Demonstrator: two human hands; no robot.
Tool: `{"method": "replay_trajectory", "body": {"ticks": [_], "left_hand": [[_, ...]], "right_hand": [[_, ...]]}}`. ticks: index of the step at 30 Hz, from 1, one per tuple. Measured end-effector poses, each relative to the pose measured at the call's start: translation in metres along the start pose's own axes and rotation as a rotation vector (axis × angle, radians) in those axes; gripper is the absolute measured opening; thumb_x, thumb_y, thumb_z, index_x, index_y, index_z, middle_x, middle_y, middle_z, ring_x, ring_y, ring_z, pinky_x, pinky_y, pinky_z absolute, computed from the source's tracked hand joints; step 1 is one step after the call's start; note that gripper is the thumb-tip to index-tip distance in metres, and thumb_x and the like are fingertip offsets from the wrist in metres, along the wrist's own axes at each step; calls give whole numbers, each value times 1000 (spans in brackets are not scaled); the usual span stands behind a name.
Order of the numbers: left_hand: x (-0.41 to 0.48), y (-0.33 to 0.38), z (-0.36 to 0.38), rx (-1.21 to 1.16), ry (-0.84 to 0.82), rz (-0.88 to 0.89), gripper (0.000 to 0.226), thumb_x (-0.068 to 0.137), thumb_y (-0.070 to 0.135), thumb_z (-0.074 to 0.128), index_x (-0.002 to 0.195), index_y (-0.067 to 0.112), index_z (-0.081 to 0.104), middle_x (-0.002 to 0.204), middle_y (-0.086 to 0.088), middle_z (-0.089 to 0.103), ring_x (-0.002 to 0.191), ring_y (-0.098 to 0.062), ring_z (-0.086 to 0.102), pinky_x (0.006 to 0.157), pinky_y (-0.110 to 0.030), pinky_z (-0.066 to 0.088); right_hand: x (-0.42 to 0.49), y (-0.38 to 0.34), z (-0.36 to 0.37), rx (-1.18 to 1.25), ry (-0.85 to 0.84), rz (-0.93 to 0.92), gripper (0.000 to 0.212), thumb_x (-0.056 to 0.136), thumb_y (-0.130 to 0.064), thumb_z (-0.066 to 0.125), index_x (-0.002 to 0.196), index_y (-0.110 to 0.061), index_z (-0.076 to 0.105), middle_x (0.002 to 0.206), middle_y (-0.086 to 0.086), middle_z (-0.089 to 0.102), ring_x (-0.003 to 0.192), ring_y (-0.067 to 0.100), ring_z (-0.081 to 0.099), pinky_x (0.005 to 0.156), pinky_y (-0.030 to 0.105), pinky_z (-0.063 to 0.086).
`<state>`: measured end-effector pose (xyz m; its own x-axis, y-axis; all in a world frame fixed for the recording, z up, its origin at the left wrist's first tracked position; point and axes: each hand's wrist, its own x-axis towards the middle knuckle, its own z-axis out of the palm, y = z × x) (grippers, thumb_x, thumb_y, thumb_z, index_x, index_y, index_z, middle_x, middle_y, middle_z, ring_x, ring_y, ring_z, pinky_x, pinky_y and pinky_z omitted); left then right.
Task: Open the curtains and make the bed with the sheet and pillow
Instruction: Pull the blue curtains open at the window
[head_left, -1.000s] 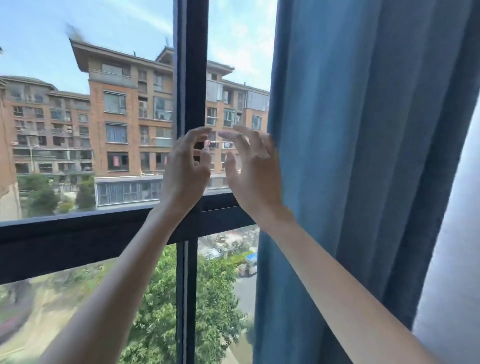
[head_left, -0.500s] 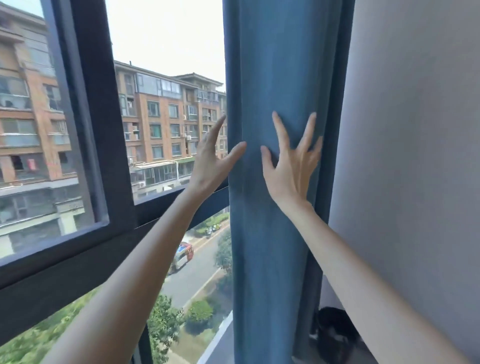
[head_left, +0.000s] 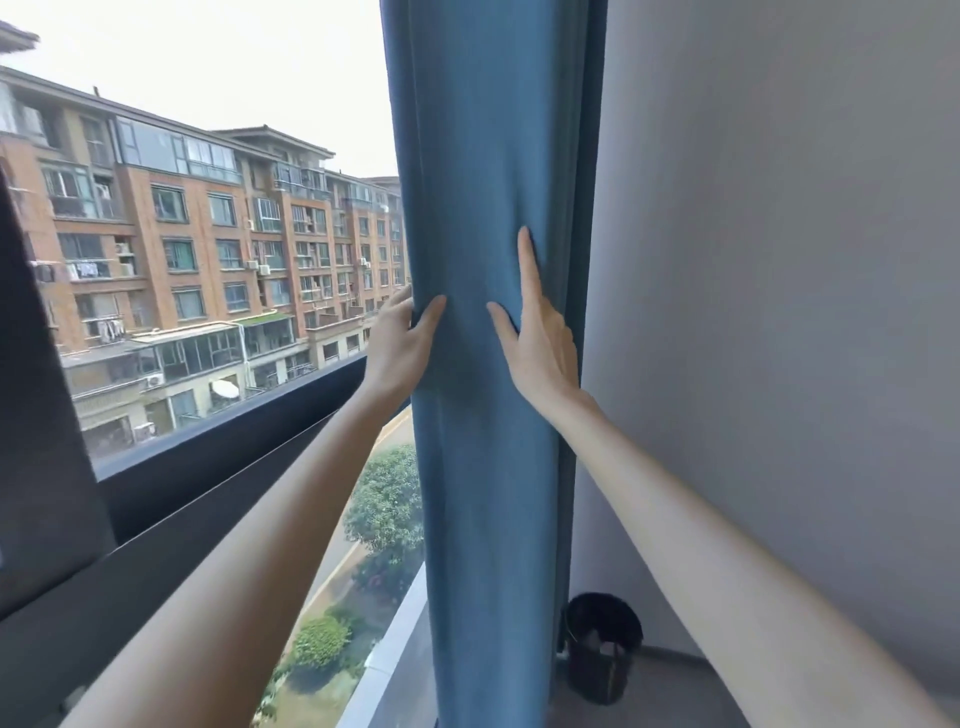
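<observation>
And the curtain (head_left: 483, 156) is home: a second ago it covered half the glass, now it stands bunched in a narrow column tight against the wall (head_left: 779, 260). The left hand (head_left: 397, 348) wraps its edge, thumb in front, fingers curled behind; the right hand (head_left: 540, 343) lies flat on the folds, fingers straight, pressing. This side looks done, so the bed is next, though no bed, sheet or pillow shows. Dark window frame (head_left: 208, 467) on the left, brick apartment blocks (head_left: 208, 234) outside, a black bin (head_left: 602, 644) on the grey floor (head_left: 649, 696) in the corner
</observation>
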<state>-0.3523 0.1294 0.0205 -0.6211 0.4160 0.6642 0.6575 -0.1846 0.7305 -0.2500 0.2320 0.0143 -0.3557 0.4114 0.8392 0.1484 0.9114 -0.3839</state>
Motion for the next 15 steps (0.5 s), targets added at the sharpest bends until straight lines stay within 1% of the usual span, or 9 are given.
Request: {"method": "replay_trajectory", "body": {"ticks": [1, 2, 3, 4, 6, 7, 10, 12, 15], "left_hand": [[7, -3, 5, 3, -11, -1, 25, 99, 25, 47, 103, 7, 65, 119, -10, 63, 108, -26, 60, 77, -23, 46], [12, -4, 11, 0, -13, 4, 28, 100, 22, 45, 102, 3, 65, 117, -13, 62, 107, -28, 59, 73, -25, 45], [17, -6, 17, -4, -8, 13, 29, 101, 20, 44, 104, 0, 65, 113, -13, 62, 106, -29, 59, 72, -27, 43], [22, -9, 22, 0, 3, 26, 29, 101, 19, 42, 106, 1, 64, 107, -9, 60, 105, -27, 58, 73, -25, 41], [37, -20, 34, 6, 16, 38, 29, 102, 19, 40, 110, 3, 64, 105, 0, 56, 102, -19, 54, 79, -19, 38], [45, -28, 38, -1, 24, 32, 30, 102, 20, 40, 109, 2, 63, 106, 1, 54, 101, -16, 53, 81, -19, 38], [81, -52, 56, 15, 43, 12, 28, 102, 24, 41, 94, 5, 60, 104, -3, 49, 85, -11, 50, 82, -24, 38], [102, -65, 69, 27, 62, -5, 30, 101, 26, 42, 83, 6, 55, 97, -4, 47, 74, -8, 47, 74, -20, 35], [137, -82, 91, 75, 106, 7, 38, 101, 27, 42, 68, 8, 43, 77, 2, 43, 62, -8, 40, 53, -14, 31]], "right_hand": [[7, 6, 4, -16, -13, 1, 69, 100, -31, 43, 150, -43, -4, 85, 4, 63, 64, 23, 57, 55, 32, 43], [14, 12, 7, -32, -27, 6, 68, 101, -28, 41, 150, -45, -4, 69, 1, 56, 57, 18, 52, 54, 30, 39], [19, 17, 10, -49, -44, 9, 66, 102, -24, 38, 149, -46, -3, 60, -2, 47, 52, 14, 46, 54, 29, 35], [24, 23, 14, -61, -57, 13, 65, 103, -21, 36, 148, -48, -3, 55, -5, 41, 49, 12, 42, 54, 29, 34], [35, 36, 25, -64, -73, 24, 66, 103, -17, 32, 146, -52, -4, 54, -7, 35, 47, 11, 38, 55, 30, 33], [41, 42, 31, -56, -74, 26, 67, 102, -15, 30, 146, -53, -5, 54, -6, 34, 47, 13, 38, 55, 30, 34], [66, 67, 49, -40, -66, 5, 69, 102, -12, 30, 146, -51, -6, 55, -12, 28, 46, 10, 35, 51, 27, 31], [84, 85, 60, -35, -64, -2, 67, 103, -14, 30, 148, -47, -6, 56, -16, 25, 45, 7, 33, 45, 26, 26], [115, 113, 78, -27, -35, -27, 66, 103, -16, 31, 149, -45, -6, 53, -14, 30, 44, 7, 35, 44, 25, 25]]}}
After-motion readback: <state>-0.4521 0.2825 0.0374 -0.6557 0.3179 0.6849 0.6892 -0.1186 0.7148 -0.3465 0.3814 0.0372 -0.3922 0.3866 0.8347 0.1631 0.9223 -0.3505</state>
